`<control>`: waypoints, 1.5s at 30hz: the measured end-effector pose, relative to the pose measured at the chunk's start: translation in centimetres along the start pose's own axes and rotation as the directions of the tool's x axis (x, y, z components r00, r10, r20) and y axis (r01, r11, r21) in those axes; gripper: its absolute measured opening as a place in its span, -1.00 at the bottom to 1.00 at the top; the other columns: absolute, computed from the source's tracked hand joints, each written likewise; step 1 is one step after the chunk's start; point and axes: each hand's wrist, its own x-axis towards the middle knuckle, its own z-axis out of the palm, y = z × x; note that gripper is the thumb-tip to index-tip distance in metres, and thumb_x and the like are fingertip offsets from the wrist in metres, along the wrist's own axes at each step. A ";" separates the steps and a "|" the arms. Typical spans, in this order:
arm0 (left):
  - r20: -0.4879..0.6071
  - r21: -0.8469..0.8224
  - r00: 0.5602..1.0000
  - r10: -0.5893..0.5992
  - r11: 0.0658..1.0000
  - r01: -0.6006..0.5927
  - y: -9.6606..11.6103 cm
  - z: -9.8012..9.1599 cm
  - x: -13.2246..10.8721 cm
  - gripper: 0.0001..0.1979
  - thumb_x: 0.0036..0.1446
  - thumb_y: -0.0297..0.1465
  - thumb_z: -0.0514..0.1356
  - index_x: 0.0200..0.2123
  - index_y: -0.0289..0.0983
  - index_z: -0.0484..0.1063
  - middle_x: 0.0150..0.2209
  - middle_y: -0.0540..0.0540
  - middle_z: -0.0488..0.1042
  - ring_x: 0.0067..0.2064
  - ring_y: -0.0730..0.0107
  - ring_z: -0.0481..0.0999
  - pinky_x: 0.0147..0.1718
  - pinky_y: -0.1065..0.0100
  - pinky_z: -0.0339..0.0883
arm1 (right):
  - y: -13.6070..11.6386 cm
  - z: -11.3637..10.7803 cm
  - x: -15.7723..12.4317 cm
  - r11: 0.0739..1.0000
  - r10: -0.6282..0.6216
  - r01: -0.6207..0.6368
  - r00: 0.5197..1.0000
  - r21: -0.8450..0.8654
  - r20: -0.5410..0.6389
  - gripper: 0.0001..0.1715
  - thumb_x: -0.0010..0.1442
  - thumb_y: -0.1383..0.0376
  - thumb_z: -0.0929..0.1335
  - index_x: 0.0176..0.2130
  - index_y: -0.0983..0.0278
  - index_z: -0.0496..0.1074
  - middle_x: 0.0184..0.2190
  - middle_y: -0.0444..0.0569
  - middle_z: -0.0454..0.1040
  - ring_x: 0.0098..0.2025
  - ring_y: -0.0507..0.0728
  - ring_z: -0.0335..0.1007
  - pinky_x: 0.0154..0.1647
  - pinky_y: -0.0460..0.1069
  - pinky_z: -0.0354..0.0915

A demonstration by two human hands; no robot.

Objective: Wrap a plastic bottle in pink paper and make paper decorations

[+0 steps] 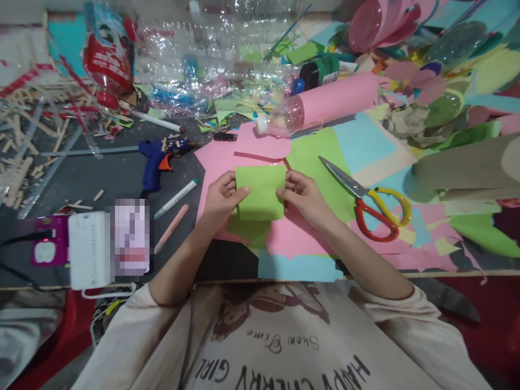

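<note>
A small green paper rectangle is held up over a pink sheet in the middle of the table. My left hand pinches its left edge, thumb on top. My right hand pinches its right edge the same way. Both hands are closed on the paper. More green scraps lie just under it.
Red and yellow scissors lie to the right on coloured paper. A blue glue gun, two pens and a white device sit to the left. Clear plastic bottles, a pink paper roll and wooden sticks crowd the back.
</note>
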 end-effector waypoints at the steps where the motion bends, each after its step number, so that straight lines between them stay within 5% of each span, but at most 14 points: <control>1: -0.019 0.037 1.000 -0.004 0.999 0.004 0.0 0.1 0.0 -0.63 -0.05 -0.18 0.35 -0.24 -0.24 0.37 -0.33 -0.04 0.56 -0.30 0.36 0.55 -0.31 0.36 0.40 | 0.3 0.1 0.1 1.000 0.006 -0.007 1.000 0.018 0.022 -0.73 0.00 0.16 0.42 -0.40 0.19 0.26 -0.55 -0.25 0.25 -0.52 -0.01 0.15 -0.47 -0.06 0.17; 6: 0.011 0.197 0.996 -0.090 0.977 0.086 0.2 0.9 -0.2 -0.68 -0.06 -0.21 0.31 -0.27 -0.26 0.40 -0.39 0.00 0.55 -0.35 0.40 0.54 -0.41 0.45 0.35 | 1.5 -0.1 0.8 0.997 -0.082 0.082 0.994 0.005 -0.067 -0.60 -0.05 0.02 0.50 -0.32 0.23 0.45 -0.36 -0.12 0.45 -0.39 0.03 0.30 -0.37 -0.04 0.26; 13: 0.013 0.333 1.000 0.004 0.943 -0.008 0.0 0.8 -0.2 -0.70 0.04 -0.18 0.24 -0.26 -0.29 0.50 -0.46 0.00 0.53 -0.45 0.46 0.48 -0.52 0.51 0.27 | 1.9 -0.6 0.9 0.996 -0.085 0.085 0.996 0.024 0.016 -0.70 -0.02 0.08 0.52 -0.38 0.26 0.58 -0.52 -0.14 0.50 -0.49 0.00 0.32 -0.43 -0.05 0.28; 19: 0.011 0.338 0.995 0.096 0.936 -0.094 0.0 0.5 -0.2 -0.72 0.09 -0.27 0.21 -0.19 -0.24 0.61 -0.13 -0.11 0.63 -0.13 0.28 0.60 -0.16 0.35 0.46 | 2.2 -0.8 0.9 0.985 -0.136 0.140 0.990 0.101 -0.043 -0.77 0.00 0.16 0.52 -0.29 0.16 0.64 -0.32 -0.10 0.64 -0.36 0.03 0.47 -0.29 -0.03 0.36; 22: 0.004 0.298 0.993 0.120 0.948 -0.116 0.0 0.4 -0.1 -0.77 0.08 -0.33 0.20 -0.26 -0.21 0.64 -0.15 -0.08 0.65 -0.07 0.27 0.61 -0.02 0.29 0.44 | 2.2 -1.0 1.0 0.978 -0.166 0.173 0.984 0.115 -0.068 -0.88 -0.01 0.19 0.52 -0.37 0.11 0.66 -0.31 -0.10 0.67 -0.25 0.08 0.54 -0.15 0.02 0.40; 31: 0.027 0.328 0.992 0.120 0.937 -0.123 0.3 0.3 -0.6 -0.78 0.08 -0.41 0.17 -0.32 -0.21 0.65 -0.22 -0.05 0.67 -0.15 0.33 0.64 -0.14 0.37 0.48 | 1.7 -0.7 0.6 0.985 -0.125 0.132 0.990 0.110 -0.066 -0.63 -0.10 -0.06 0.54 -0.37 0.11 0.67 -0.35 -0.07 0.66 -0.36 0.06 0.50 -0.32 -0.01 0.41; 35: 0.125 0.324 0.980 0.155 0.927 -0.188 0.3 0.0 -0.8 -0.77 0.17 -0.30 0.20 -0.19 -0.22 0.63 -0.14 -0.10 0.65 -0.10 0.32 0.63 -0.13 0.41 0.46 | 1.8 -0.5 0.6 0.990 -0.136 0.139 0.988 0.038 -0.070 -0.66 -0.10 0.00 0.55 -0.35 0.13 0.66 -0.35 -0.06 0.67 -0.31 0.09 0.54 -0.26 0.00 0.42; 39: 0.170 0.327 0.976 0.137 0.927 -0.187 0.1 -0.2 -0.7 -0.47 0.05 -0.07 0.32 0.03 -0.23 0.52 0.00 -0.19 0.59 -0.06 0.24 0.62 -0.19 0.41 0.47 | 1.9 -0.5 0.3 0.977 -0.203 0.198 0.977 -0.075 -0.065 -0.76 0.00 0.10 0.53 -0.32 0.15 0.66 -0.30 -0.05 0.68 -0.24 0.13 0.59 -0.20 0.02 0.45; 45: 0.143 0.411 0.980 0.136 0.893 -0.184 0.1 0.1 -0.3 -0.58 0.04 -0.02 0.31 -0.24 -0.25 0.62 -0.20 -0.13 0.66 -0.16 0.29 0.64 -0.22 0.42 0.47 | 1.9 -0.5 0.1 0.954 -0.282 0.276 0.959 -0.120 -0.038 -0.80 0.03 0.15 0.51 -0.31 0.15 0.65 -0.31 -0.06 0.69 -0.24 0.12 0.61 -0.20 0.01 0.48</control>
